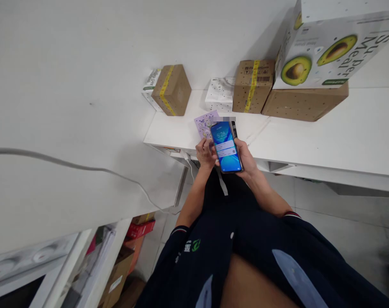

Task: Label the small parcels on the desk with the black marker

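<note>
The right hand (248, 161) grasps a lit phone (226, 147) by the surface (310, 139); left hand (206, 154) at its nine o'clock, fingers curled, grip unclear. Purple card (202, 125) at ten o'clock.

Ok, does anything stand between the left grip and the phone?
Nothing visible does: the left grip is right at the left edge of the phone, and the right grip holds the opposite side. The purple card shows beyond the left grip, by the phone's upper corner.
</note>
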The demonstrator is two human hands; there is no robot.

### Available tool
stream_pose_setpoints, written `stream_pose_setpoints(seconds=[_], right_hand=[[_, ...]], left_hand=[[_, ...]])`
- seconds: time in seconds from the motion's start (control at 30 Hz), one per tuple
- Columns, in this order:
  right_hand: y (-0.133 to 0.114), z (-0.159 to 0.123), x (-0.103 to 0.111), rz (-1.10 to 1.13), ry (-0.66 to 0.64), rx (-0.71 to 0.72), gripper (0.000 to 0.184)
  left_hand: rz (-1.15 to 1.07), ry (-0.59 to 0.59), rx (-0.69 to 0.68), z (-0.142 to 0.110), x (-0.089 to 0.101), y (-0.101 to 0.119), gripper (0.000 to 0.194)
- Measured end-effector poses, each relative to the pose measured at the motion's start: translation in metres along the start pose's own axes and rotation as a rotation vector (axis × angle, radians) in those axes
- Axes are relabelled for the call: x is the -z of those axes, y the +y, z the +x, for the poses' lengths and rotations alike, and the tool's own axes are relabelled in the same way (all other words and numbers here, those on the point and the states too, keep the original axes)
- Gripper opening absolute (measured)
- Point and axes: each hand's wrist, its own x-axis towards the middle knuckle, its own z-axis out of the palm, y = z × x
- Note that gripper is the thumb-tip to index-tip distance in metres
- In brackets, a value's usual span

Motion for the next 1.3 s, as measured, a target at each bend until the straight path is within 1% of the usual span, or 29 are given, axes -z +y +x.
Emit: stream_pose_setpoints(seconds=[0.03, 0.1, 0.13, 0.17, 0.2, 0.27, 0.33, 0.4, 0.5, 0.57, 0.6, 0.63, 0.7, 0.77, 0.83, 0.87, 0.93, 1.0, 1.07, 1.13, 1.17, 1.23, 1.3], right_hand=[[-0.002, 0.002, 0.011, -0.176, 0.139, 0.098, 0.057], [-0.005, 0.006, 0.038, -0.623, 0.415, 0.299, 0.058], [-0.006, 0.008, 0.052, -0.871, 0.531, 0.377, 0.059], [-0.008, 0.009, 0.067, -1.108, 0.628, 0.421, 0.060], [-0.009, 0.010, 0.080, -1.306, 0.722, 0.425, 0.061], [-0.010, 0.012, 0.105, -1.585, 0.853, 0.358, 0.060], [-0.008, 0.013, 0.125, -1.733, 0.923, 0.282, 0.059], [-0.006, 0.013, 0.138, -1.814, 0.952, 0.259, 0.059], [-0.003, 0.014, 0.143, -1.862, 0.968, 0.242, 0.055], [-0.003, 0.015, 0.138, -1.857, 0.966, 0.240, 0.052], [-0.003, 0.016, 0.134, -1.842, 0.938, 0.255, 0.051], [-0.004, 0.019, 0.128, -1.815, 0.883, 0.280, 0.050], [-0.005, 0.028, 0.113, -1.724, 0.700, 0.332, 0.050], [-0.005, 0.042, 0.096, -1.619, 0.513, 0.350, 0.055], [-0.002, 0.058, 0.078, -1.534, 0.382, 0.319, 0.063], [0.002, 0.065, 0.070, -1.490, 0.332, 0.290, 0.066], [0.011, 0.076, 0.056, -1.400, 0.258, 0.249, 0.068], [0.022, 0.081, 0.045, -1.330, 0.233, 0.260, 0.067], [0.031, 0.080, 0.036, -1.297, 0.259, 0.321, 0.067], [0.035, 0.077, 0.031, -1.266, 0.283, 0.397, 0.067], [0.034, 0.075, 0.029, -1.250, 0.291, 0.437, 0.067], [0.024, 0.075, 0.026, -1.222, 0.293, 0.516, 0.067], [0.006, 0.084, 0.025, -1.212, 0.305, 0.581, 0.066]], left_hand=[[0.046, 0.014, -0.040, 0.003, 0.000, -0.001, 0.040], [0.153, 0.036, -0.128, 0.006, 0.000, -0.002, 0.038], [0.199, 0.045, -0.165, 0.007, -0.001, -0.002, 0.037], [0.230, 0.049, -0.190, 0.007, -0.001, -0.003, 0.036], [0.244, 0.052, -0.202, 0.006, -0.001, -0.003, 0.036], [0.261, 0.057, -0.216, 0.005, -0.002, -0.004, 0.036], [0.278, 0.060, -0.233, 0.005, -0.002, -0.004, 0.036], [0.294, 0.067, -0.258, 0.006, -0.002, -0.005, 0.038], [0.309, 0.074, -0.287, 0.005, 0.000, -0.003, 0.039], [0.309, 0.069, -0.288, 0.003, 0.002, 0.000, 0.038], [0.306, 0.065, -0.283, 0.001, 0.002, 0.002, 0.038], [0.301, 0.059, -0.278, -0.001, 0.003, 0.005, 0.037], [0.276, 0.056, -0.265, -0.006, 0.004, 0.009, 0.039], [0.201, 0.093, -0.220, -0.009, 0.005, 0.013, 0.050], [0.071, 0.149, -0.102, -0.008, 0.006, 0.013, 0.062], [-0.004, 0.159, -0.027, -0.005, 0.007, 0.013, 0.064], [-0.147, 0.142, 0.109, 0.001, 0.011, 0.011, 0.061], [-0.261, 0.129, 0.213, 0.007, 0.018, 0.011, 0.056], [-0.351, 0.156, 0.312, 0.009, 0.025, 0.015, 0.053], [-0.437, 0.175, 0.383, 0.011, 0.031, 0.024, 0.052], [-0.480, 0.173, 0.387, 0.013, 0.032, 0.030, 0.053], [-0.552, 0.150, 0.339, 0.023, 0.032, 0.045, 0.055], [-0.586, 0.102, 0.265, 0.045, 0.028, 0.059, 0.058]])
